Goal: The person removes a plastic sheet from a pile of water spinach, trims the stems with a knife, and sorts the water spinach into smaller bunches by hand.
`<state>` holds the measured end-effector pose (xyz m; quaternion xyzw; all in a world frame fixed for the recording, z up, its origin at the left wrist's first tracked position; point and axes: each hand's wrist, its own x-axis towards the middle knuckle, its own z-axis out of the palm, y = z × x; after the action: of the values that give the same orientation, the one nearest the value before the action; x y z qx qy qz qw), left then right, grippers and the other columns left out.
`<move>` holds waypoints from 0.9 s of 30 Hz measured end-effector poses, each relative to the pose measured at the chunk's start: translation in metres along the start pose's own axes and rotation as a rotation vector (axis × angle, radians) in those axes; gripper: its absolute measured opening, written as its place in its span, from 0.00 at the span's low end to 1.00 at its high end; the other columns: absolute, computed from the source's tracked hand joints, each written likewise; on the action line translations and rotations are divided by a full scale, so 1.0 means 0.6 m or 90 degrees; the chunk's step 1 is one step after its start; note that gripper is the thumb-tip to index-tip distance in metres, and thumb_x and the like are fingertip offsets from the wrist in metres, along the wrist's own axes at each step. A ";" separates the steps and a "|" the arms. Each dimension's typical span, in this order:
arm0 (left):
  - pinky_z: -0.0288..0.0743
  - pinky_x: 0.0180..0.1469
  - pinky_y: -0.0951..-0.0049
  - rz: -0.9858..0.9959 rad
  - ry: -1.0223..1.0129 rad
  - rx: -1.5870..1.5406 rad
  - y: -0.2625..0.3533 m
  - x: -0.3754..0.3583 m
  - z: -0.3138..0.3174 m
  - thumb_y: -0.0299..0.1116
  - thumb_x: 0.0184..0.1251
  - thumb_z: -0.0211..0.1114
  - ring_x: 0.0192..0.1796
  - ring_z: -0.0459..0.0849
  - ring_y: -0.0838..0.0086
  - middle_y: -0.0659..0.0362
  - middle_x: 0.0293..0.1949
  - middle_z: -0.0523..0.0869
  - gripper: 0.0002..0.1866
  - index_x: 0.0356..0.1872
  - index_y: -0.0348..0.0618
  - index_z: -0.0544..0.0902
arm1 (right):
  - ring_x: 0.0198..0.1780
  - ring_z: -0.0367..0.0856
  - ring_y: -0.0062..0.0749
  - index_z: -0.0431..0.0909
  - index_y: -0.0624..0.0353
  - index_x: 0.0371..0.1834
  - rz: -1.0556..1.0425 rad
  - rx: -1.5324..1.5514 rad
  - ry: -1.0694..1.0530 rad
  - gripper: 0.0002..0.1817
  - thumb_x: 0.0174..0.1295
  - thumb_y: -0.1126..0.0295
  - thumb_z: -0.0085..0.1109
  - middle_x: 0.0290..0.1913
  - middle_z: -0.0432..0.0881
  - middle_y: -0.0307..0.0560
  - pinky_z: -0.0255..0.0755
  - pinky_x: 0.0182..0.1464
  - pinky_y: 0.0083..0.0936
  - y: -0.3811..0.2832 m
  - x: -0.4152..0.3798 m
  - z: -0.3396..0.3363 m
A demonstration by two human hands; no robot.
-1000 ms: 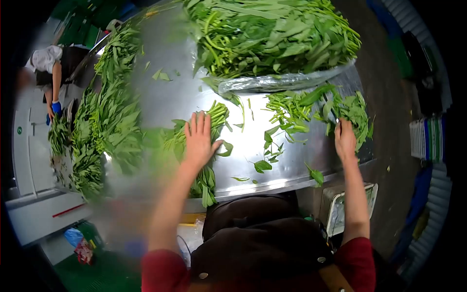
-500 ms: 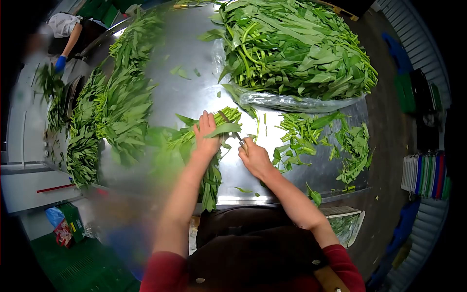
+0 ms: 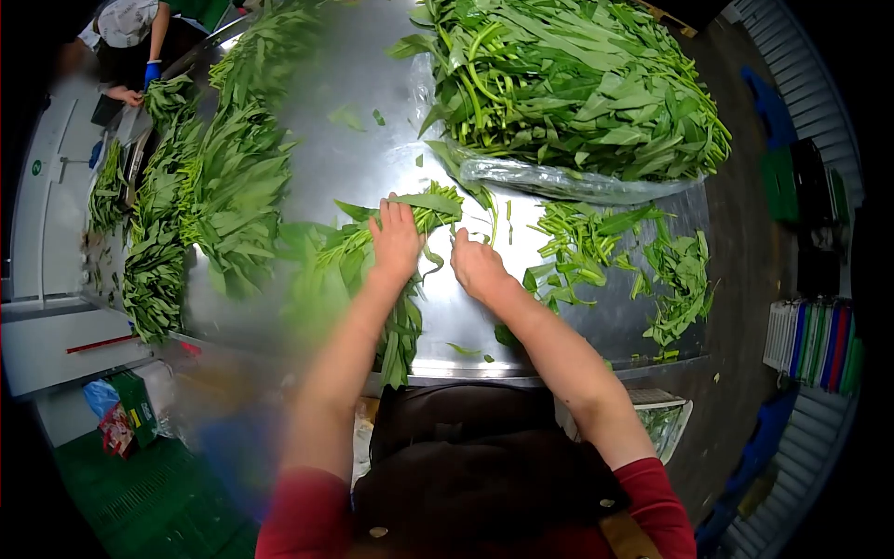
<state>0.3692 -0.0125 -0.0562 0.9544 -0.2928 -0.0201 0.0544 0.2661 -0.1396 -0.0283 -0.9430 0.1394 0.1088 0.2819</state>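
Observation:
My left hand (image 3: 397,240) lies with its fingers stretched over a bunch of green leafy stems (image 3: 349,253) on the metal table (image 3: 326,149). The cut-looking stem ends (image 3: 449,197) point to the upper right, and leaves hang toward the table's front edge. Just right of the bunch, my right hand (image 3: 480,265) is closed round the handle of a knife, most of which is hidden by the fingers. Short stem pieces and loose leaves (image 3: 577,244) lie to the right of it.
A large heap of greens (image 3: 577,93) rests on clear plastic (image 3: 559,180) at the back. Long rows of bunches (image 3: 233,177) line the left side. Another person (image 3: 130,23), with one blue glove, stands at the upper left. A crate (image 3: 666,419) sits below the front edge.
My right hand has shifted slightly up and left, and the knife blade shows less. The long leaf by my left fingers now lies higher. The other person's hands have moved up and right.

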 end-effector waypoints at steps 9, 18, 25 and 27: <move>0.49 0.69 0.45 -0.001 0.023 -0.086 0.010 -0.016 -0.035 0.40 0.48 0.72 0.72 0.53 0.52 0.43 0.69 0.57 0.43 0.62 0.33 0.60 | 0.36 0.81 0.60 0.66 0.63 0.54 0.169 0.069 -0.020 0.20 0.64 0.62 0.47 0.32 0.81 0.65 0.73 0.41 0.50 0.112 -0.270 -0.025; 0.53 0.72 0.60 0.093 0.218 -0.513 -0.144 -0.059 -0.170 0.25 0.41 0.53 0.70 0.63 0.58 0.51 0.66 0.69 0.31 0.56 0.41 0.76 | 0.38 0.81 0.37 0.74 0.60 0.52 0.130 0.101 0.342 0.18 0.57 0.75 0.60 0.40 0.81 0.50 0.75 0.40 0.30 0.111 -0.292 -0.086; 0.59 0.67 0.59 0.081 -0.014 -0.231 -0.310 -0.013 -0.084 0.50 0.69 0.50 0.65 0.68 0.49 0.43 0.60 0.74 0.27 0.54 0.35 0.77 | 0.32 0.83 0.39 0.83 0.60 0.40 0.101 0.423 -0.063 0.20 0.60 0.53 0.59 0.31 0.85 0.51 0.75 0.38 0.30 -0.060 -0.145 0.034; 0.58 0.68 0.56 0.088 -0.056 -0.149 -0.308 -0.035 -0.088 0.53 0.68 0.51 0.67 0.66 0.49 0.43 0.63 0.71 0.29 0.54 0.34 0.77 | 0.34 0.83 0.44 0.83 0.62 0.35 0.104 0.296 -0.073 0.27 0.62 0.45 0.51 0.32 0.84 0.53 0.74 0.40 0.35 -0.084 -0.110 0.056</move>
<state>0.4582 0.1564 -0.0247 0.9174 -0.3552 -0.0922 0.1540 0.2164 -0.0670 -0.0120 -0.8307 0.2200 0.1498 0.4890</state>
